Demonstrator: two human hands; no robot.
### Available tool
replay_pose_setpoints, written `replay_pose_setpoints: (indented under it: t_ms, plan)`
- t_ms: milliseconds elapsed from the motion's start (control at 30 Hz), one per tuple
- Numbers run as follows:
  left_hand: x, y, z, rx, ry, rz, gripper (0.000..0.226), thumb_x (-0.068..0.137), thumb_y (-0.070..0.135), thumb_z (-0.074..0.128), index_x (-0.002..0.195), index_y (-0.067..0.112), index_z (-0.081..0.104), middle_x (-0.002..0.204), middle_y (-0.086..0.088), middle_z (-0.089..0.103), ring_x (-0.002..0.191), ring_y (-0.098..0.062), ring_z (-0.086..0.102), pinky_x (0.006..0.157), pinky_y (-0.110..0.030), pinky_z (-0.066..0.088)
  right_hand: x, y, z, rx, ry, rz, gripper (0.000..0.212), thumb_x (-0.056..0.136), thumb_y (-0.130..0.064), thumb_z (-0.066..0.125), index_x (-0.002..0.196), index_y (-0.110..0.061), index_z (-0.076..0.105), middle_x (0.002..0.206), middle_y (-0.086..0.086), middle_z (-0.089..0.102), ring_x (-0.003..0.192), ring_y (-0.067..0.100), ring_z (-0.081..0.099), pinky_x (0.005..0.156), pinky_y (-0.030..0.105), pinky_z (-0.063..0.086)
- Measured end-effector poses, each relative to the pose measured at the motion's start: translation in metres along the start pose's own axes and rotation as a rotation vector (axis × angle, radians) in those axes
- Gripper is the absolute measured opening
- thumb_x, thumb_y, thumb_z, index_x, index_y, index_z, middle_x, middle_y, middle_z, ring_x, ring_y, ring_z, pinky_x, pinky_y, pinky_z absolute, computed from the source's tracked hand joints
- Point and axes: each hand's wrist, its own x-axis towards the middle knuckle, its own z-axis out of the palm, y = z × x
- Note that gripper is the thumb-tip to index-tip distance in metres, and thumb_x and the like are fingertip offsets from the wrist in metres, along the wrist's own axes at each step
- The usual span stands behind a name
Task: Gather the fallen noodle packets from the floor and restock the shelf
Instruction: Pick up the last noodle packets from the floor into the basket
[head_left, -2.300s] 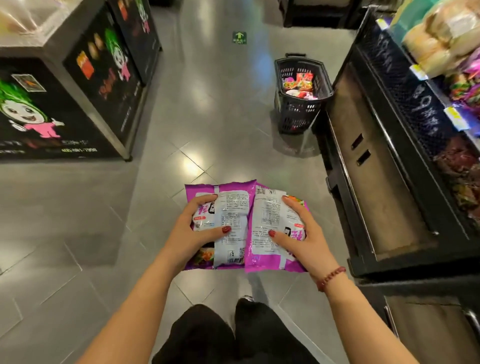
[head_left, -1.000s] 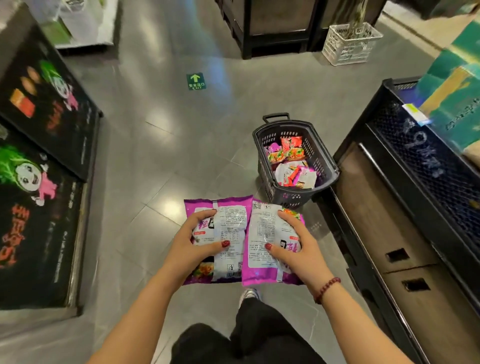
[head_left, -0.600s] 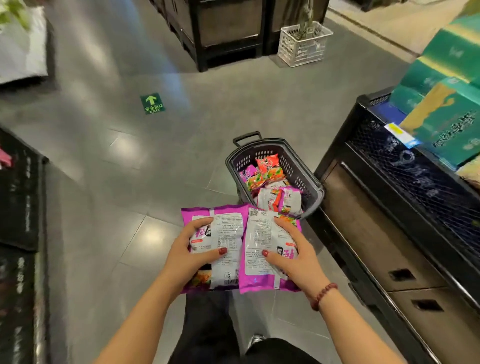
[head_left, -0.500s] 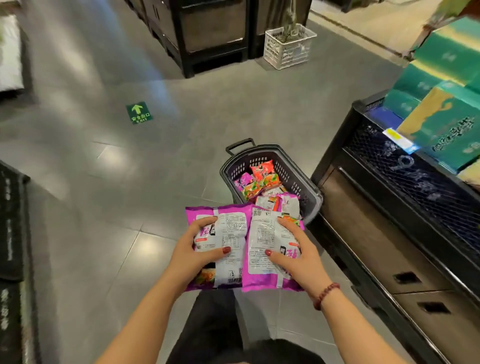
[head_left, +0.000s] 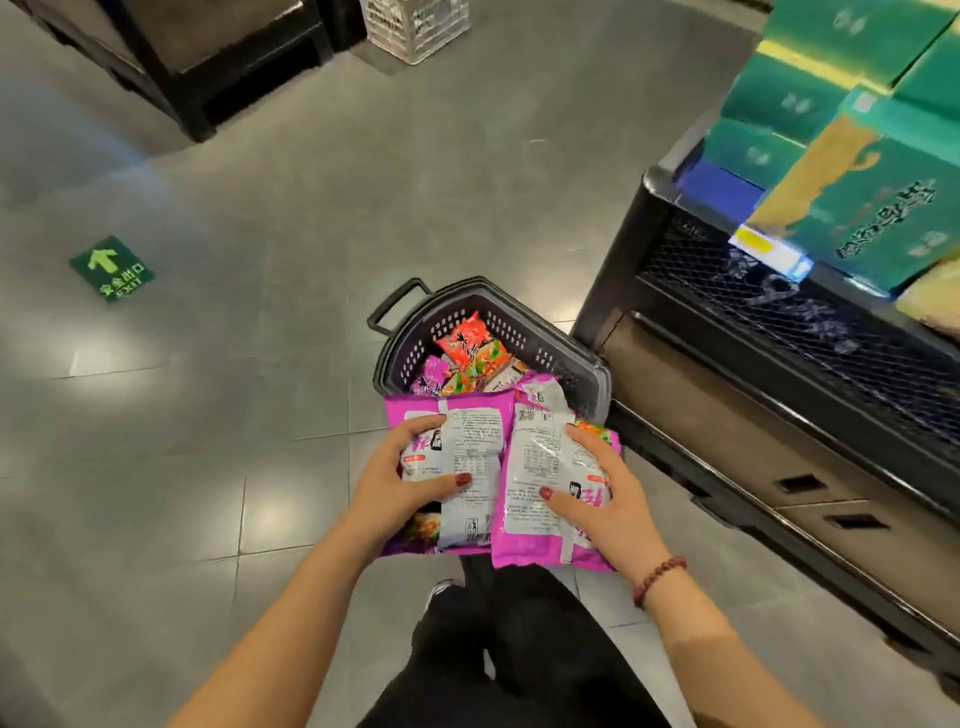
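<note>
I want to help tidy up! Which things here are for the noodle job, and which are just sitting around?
For the job: left purple packet, gripped by the left hand; right purple packet, gripped by the right hand; black basket holding more packets; shelf.
Just sitting around: green boxes; exit sticker on the floor; white crate.

Two purple noodle packets (head_left: 470, 457) held side by side, backs up, above basket (head_left: 566, 353).

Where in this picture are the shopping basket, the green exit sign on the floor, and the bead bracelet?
shopping basket (head_left: 524, 338): head view, perforated far wall.
exit sign (head_left: 111, 267): head view, its middle.
bead bracelet (head_left: 658, 578): head view, beads on the wrist.
</note>
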Motion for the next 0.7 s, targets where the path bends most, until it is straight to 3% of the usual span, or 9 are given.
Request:
replay_pose_setpoints:
  t_ms: [100,233,333,533,700]
  plan:
    - [0.036,0.010,0.009,0.029,0.006,-0.029,0.061,0.069,0.005,0.085,0.117,0.034,0.059,0.107,0.008,0.068,0.096,-0.016,0.069,0.083,-0.046,0.059,0.037,0.004,-0.009,0.009,0.002,0.041,0.065,0.074,0.003,0.077,0.126,-0.029,0.055,0.132,-0.009,0.053,0.112,0.009,0.060,0.081,0.030,0.057]
    - [0.090,0.023,0.019,0.091,-0.027,-0.041,0.061,0.069,0.004,0.086,0.117,0.031,0.060,0.110,0.006,0.068,0.097,-0.016,0.069,0.084,-0.045,0.058,0.088,0.011,-0.017,0.020,0.023,0.086,0.065,0.073,0.003,0.078,0.125,-0.028,0.056,0.131,-0.004,0.055,0.108,0.003,0.061,0.078,0.025,0.057]
    - [0.137,0.028,0.027,0.146,-0.060,-0.040,0.060,0.070,0.003,0.085,0.118,0.029,0.059,0.110,0.012,0.066,0.097,-0.006,0.067,0.081,-0.032,0.059,0.126,0.019,-0.026,-0.012,0.061,0.107,0.066,0.071,-0.004,0.082,0.122,-0.037,0.057,0.132,-0.005,0.055,0.116,0.010,0.057,0.089,0.035,0.055]
    - [0.236,0.016,0.040,0.286,-0.210,-0.028,0.059,0.072,0.008,0.085,0.122,0.024,0.058,0.119,0.020,0.058,0.104,0.011,0.057,0.084,-0.009,0.047,0.193,0.046,-0.032,-0.075,0.175,0.176,0.066,0.072,-0.001,0.080,0.123,-0.034,0.055,0.127,-0.005,0.054,0.106,-0.008,0.054,0.080,0.007,0.048]
    - [0.338,-0.031,0.054,0.416,-0.372,-0.009,0.059,0.072,0.013,0.086,0.122,0.027,0.057,0.126,0.023,0.052,0.115,0.013,0.045,0.086,0.003,0.032,0.248,0.113,-0.026,-0.124,0.360,0.281,0.071,0.071,-0.012,0.083,0.116,-0.059,0.053,0.137,-0.003,0.049,0.117,0.008,0.054,0.096,0.030,0.050]
